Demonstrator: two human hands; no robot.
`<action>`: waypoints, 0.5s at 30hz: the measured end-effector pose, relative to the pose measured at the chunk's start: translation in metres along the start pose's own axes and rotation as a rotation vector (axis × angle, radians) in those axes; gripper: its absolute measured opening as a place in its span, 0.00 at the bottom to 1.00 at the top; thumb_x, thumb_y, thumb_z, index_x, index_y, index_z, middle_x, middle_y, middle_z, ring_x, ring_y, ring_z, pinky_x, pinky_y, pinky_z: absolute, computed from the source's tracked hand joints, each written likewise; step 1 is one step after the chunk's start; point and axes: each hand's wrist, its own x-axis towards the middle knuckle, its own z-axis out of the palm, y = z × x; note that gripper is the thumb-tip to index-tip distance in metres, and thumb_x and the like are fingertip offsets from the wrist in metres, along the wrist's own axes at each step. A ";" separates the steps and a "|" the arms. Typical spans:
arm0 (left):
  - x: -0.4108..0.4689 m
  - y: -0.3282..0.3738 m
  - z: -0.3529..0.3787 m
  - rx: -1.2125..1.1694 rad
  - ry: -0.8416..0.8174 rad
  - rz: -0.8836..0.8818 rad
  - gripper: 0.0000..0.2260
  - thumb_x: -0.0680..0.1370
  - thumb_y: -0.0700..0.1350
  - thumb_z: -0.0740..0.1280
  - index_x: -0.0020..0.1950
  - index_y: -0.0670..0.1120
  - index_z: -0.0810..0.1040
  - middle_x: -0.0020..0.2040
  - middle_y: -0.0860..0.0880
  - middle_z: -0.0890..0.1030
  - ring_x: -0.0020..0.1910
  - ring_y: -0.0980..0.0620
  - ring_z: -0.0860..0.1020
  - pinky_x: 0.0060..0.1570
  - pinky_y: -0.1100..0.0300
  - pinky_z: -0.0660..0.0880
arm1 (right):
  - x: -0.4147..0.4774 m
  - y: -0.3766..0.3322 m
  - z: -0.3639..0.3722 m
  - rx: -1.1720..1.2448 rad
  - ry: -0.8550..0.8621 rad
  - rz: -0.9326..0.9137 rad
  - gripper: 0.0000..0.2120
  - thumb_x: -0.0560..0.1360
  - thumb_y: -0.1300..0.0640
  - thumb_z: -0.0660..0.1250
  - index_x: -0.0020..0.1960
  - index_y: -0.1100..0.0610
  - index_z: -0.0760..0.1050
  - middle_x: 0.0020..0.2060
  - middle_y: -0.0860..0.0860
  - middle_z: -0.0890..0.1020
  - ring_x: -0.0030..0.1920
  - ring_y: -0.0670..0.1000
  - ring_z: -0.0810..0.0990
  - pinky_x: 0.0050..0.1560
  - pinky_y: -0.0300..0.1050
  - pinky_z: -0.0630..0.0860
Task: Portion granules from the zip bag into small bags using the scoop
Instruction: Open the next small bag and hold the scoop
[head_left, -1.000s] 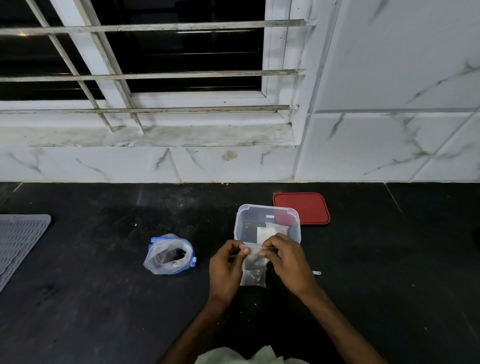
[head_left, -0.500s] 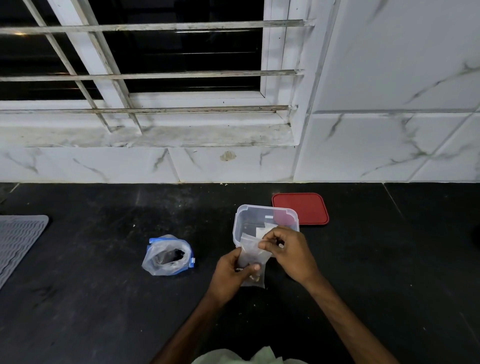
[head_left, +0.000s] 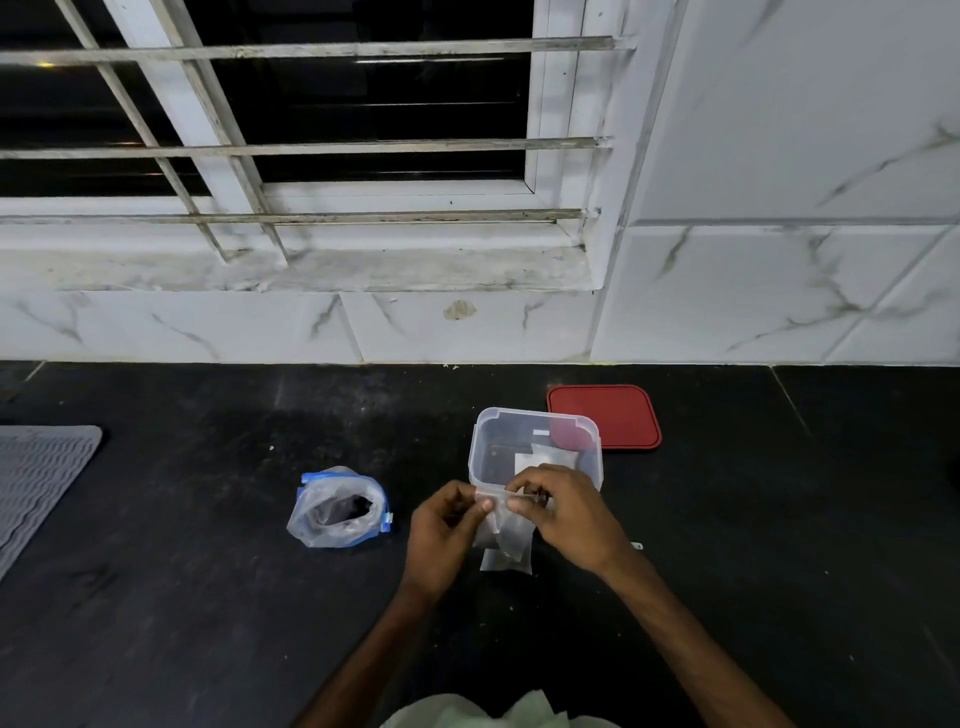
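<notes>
Now left hand (head_left: 445, 532) and right hand (head_left: 569, 512) pinch small bag (head_left: 508, 538); zip bag (head_left: 317, 525) holds granules (head_left: 345, 509)

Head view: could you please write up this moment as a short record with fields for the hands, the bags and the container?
left hand: pinches the top edge of the small bag from the left
right hand: pinches the same edge from the right
small bag: clear, hangs between the hands, in front of the container
zip bag: open on the countertop, left of the hands, dark granules inside
container: clear, lid off, spare bags inside
lid: red, flat, behind the container
mat: grey, far left
</notes>
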 end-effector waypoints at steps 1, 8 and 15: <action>-0.001 0.000 0.000 -0.005 0.014 0.006 0.02 0.77 0.37 0.70 0.49 0.40 0.80 0.45 0.40 0.84 0.47 0.39 0.82 0.50 0.41 0.80 | 0.001 -0.001 0.002 -0.020 -0.001 0.000 0.05 0.74 0.52 0.71 0.49 0.50 0.82 0.44 0.42 0.81 0.47 0.41 0.78 0.50 0.41 0.76; -0.001 0.003 0.000 -0.017 0.024 0.013 0.03 0.77 0.35 0.69 0.48 0.41 0.80 0.45 0.43 0.84 0.48 0.44 0.83 0.50 0.53 0.79 | 0.002 -0.007 0.011 0.008 0.076 -0.034 0.02 0.74 0.57 0.70 0.46 0.53 0.81 0.42 0.43 0.81 0.46 0.42 0.78 0.48 0.41 0.76; -0.001 0.007 0.005 0.064 0.065 0.074 0.06 0.77 0.34 0.68 0.45 0.44 0.80 0.42 0.45 0.84 0.43 0.49 0.83 0.45 0.58 0.79 | 0.002 -0.006 0.020 0.027 0.093 -0.010 0.02 0.74 0.52 0.70 0.44 0.50 0.79 0.40 0.42 0.80 0.44 0.44 0.78 0.45 0.38 0.76</action>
